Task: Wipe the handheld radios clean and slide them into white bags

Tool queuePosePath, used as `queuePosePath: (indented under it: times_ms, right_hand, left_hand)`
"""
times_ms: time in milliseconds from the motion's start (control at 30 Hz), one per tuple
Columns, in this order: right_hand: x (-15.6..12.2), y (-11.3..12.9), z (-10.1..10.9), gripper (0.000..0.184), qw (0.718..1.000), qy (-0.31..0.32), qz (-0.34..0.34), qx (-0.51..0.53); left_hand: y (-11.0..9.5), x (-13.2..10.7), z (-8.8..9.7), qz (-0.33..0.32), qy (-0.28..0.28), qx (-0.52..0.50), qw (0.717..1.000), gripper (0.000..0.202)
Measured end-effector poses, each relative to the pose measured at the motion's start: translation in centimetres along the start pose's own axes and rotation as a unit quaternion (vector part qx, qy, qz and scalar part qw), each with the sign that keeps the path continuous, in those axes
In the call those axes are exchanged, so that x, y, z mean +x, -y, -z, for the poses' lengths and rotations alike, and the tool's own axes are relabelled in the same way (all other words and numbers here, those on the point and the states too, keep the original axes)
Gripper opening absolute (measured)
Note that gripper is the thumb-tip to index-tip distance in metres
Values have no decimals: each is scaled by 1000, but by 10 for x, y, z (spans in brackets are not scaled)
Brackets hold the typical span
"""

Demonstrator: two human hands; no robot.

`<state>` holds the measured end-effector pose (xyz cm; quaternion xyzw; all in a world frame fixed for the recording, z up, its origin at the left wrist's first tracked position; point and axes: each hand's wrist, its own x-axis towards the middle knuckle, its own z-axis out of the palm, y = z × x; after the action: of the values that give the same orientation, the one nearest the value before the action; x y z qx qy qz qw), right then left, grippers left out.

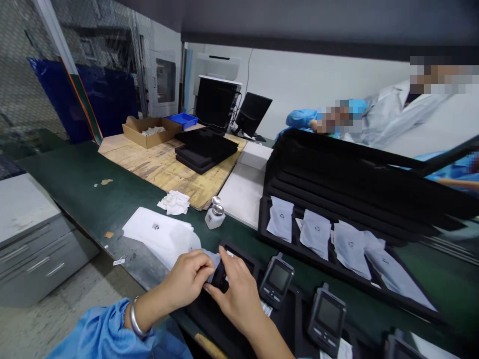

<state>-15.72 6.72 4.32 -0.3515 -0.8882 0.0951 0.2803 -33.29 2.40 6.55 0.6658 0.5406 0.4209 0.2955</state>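
Observation:
My left hand (187, 284) and my right hand (235, 294) meet over a small black device (220, 278) at the near edge of the green bench (86, 189). Both hands have their fingers closed on it. A white bag (211, 258) lies under the left fingers. The device rests above a black foam tray (239, 252). To the right, two more black handheld devices with grey screens (277, 280) (326, 315) lie in the same tray row.
A pile of white bags (159, 233) lies left of my hands, with a small white dispenser bottle (215, 214) and crumpled wipes (174, 202) behind. A long black tray (337, 199) holds several white bags. Farther back are stacked black trays (205, 147), a cardboard box (149, 130), monitors and people in lab coats.

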Motion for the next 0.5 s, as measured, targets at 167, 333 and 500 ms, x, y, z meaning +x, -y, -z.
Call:
queuePosePath:
  times_ms: [167,333,500]
  right_hand:
    - [10,-6,51,96,997,47,4,58]
    - [-11,-17,79,92,991,-40,-60,114]
    - [-50,-9,48,96,958,-79,-160,224]
  left_hand:
    - [-21,21,-11,17,-24,-133,991,17]
    - [-46,31,-16,27,-76,-263,961,21]
    - [-72,22,-35,65,-113,-328,936,26]
